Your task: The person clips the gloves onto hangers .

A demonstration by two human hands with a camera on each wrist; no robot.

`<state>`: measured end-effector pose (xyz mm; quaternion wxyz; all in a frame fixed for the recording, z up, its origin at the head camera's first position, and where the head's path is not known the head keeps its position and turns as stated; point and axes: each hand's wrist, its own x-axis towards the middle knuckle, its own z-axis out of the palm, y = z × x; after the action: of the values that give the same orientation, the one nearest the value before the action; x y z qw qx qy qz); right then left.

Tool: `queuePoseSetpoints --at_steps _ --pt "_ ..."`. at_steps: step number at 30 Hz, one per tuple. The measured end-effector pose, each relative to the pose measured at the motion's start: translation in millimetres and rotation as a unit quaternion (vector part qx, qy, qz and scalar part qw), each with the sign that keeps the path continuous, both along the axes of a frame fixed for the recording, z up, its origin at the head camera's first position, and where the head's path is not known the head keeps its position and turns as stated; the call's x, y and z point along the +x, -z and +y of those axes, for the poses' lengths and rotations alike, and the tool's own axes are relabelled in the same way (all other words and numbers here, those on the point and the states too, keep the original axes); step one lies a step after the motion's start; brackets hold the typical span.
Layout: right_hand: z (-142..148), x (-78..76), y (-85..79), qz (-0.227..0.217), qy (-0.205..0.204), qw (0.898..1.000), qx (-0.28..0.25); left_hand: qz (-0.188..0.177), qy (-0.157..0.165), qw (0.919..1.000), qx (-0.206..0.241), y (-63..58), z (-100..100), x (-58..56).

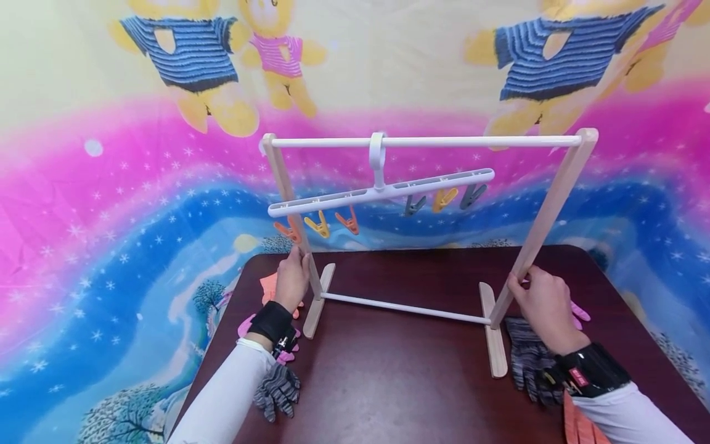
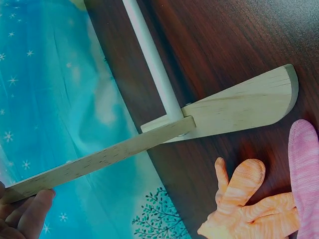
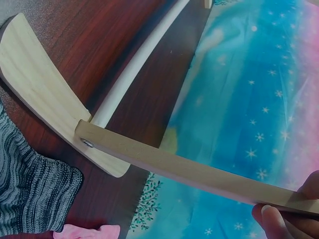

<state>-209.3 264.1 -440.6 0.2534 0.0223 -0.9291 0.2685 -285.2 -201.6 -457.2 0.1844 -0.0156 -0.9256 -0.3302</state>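
Note:
A small wooden drying rack (image 1: 546, 216) with white cross rods stands on the table. My left hand (image 1: 292, 280) grips its left upright, thumb and fingertips on the wood. On the right upright, my right hand (image 1: 546, 305) pinches the post a little above its foot. From the top rod hangs a white clip hanger (image 1: 383, 192), its bar slanting up to the right. Orange and yellow clothespins (image 1: 317, 225) dangle from its left half, grey and yellow ones (image 1: 444, 199) from its right. In the left wrist view, fingers (image 2: 37, 214) hold the upright's edge.
Left of the rack lie an orange glove (image 2: 249, 211), a pink glove (image 2: 305, 174) and a grey striped glove (image 1: 277, 390). Another grey striped glove (image 1: 524, 354), a pink one (image 1: 580, 312) and an orange piece (image 1: 579, 422) lie at right. A printed cloth (image 1: 138, 246) hangs behind the table.

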Motion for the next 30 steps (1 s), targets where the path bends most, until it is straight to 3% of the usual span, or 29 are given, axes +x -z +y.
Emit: queuePoseSetpoints --at_steps 14,20,30 --pt "3.7 -13.9 -1.3 0.012 0.004 1.0 0.004 0.015 -0.008 0.9998 -0.01 1.7 0.8 3.4" --pt "4.1 -16.6 -2.6 0.008 0.004 1.0 0.001 0.007 -0.01 0.9999 -0.005 0.7 2.4 8.3" --pt "4.7 -19.4 -2.7 0.002 0.009 1.0 0.004 0.026 -0.022 0.9992 -0.021 3.2 2.0 16.6"
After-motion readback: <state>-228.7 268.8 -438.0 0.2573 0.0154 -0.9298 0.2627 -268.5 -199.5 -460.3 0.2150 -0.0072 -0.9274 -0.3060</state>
